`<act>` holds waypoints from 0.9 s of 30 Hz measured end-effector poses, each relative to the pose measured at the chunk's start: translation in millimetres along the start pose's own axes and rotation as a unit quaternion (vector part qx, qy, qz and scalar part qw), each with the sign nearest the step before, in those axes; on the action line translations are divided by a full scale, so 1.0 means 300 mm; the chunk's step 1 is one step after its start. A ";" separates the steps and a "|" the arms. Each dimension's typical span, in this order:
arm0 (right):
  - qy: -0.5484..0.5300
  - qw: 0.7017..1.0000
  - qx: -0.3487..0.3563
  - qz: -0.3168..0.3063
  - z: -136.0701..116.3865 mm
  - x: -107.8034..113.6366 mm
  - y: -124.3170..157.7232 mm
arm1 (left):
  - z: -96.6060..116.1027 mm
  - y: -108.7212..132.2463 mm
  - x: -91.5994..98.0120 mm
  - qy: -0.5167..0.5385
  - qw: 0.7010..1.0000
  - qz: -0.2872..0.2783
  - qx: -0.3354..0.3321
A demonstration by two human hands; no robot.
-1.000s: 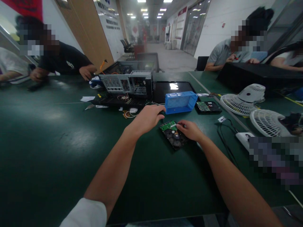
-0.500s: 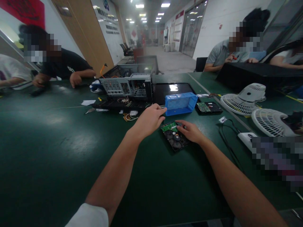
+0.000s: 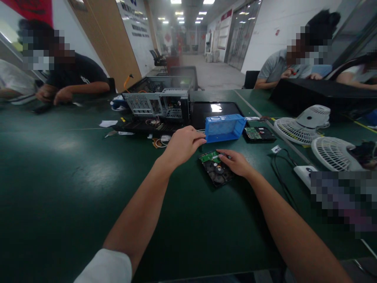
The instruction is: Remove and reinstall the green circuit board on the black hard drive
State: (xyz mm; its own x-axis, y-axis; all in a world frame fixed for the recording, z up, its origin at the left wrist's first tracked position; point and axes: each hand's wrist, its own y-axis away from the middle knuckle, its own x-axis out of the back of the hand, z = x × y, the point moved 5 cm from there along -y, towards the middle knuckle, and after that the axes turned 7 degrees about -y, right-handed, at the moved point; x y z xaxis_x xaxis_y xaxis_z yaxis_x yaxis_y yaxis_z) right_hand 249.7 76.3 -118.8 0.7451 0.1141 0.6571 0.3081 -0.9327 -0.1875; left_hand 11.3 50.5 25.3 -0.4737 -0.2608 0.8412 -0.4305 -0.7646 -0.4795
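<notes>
Left fingers (image 3: 200,137) pinching (seemingly) dark tool (image 3: 201,149), right fingers (image 3: 225,159) gripping hard drive (image 3: 217,173), blue bin (image 3: 216,129)

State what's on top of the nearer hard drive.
A green circuit board lies at the far end of this hard drive. The right hand hides part of its right side; what lies beneath cannot be seen.

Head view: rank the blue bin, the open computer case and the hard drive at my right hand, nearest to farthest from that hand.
1. Hard drive: on the table, touched by your right hand.
2. Blue bin: just beyond.
3. Open computer case: farther off, to the left.
</notes>
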 end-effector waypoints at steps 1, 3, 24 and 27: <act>0.003 1.000 -0.001 -0.002 -0.002 0.000 0.000 | 0.003 0.000 0.001 0.014 1.000 -0.001 -0.002; 0.012 1.000 -0.003 -0.004 -0.007 0.001 0.000 | 0.003 0.000 0.002 0.061 0.998 0.000 0.009; -0.011 1.000 0.000 -0.004 0.011 -0.001 -0.003 | -0.053 0.013 -0.115 0.478 0.851 -0.100 0.193; -0.013 1.000 -0.012 -0.003 0.002 0.002 0.001 | -0.063 0.013 -0.125 0.484 0.845 -0.102 0.204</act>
State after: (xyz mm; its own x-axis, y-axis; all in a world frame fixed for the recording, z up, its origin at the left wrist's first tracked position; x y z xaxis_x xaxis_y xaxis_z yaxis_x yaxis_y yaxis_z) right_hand 250.7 76.2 -119.0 0.7584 0.1292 0.6389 0.2998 -0.9395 -0.1658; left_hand 12.8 68.4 -12.9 -0.9128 0.3546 0.2029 -0.3723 -0.9264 -0.0561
